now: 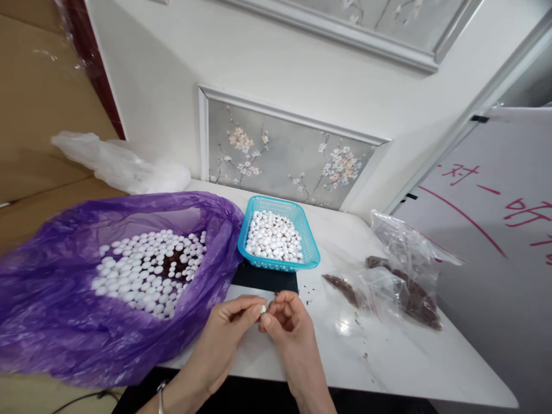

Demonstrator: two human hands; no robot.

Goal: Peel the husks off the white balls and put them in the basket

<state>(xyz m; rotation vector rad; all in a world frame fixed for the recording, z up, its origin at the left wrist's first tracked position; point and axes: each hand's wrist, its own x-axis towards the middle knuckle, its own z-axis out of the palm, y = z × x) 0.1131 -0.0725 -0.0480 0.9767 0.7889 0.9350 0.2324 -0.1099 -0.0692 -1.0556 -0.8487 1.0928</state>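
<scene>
White seed (263,309) (mostly hidden) between fingertips (253,311)

Bag (52,299) left on the table (388,356), basket (282,265) just right of it — packets (405,293) farther right

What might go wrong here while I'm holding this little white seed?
The seed is pinched only between fingertips of your left hand and right hand, near the table edge; a slip might send it off. The purple bag seems to sag past that edge, so its seeds might spill.
</scene>
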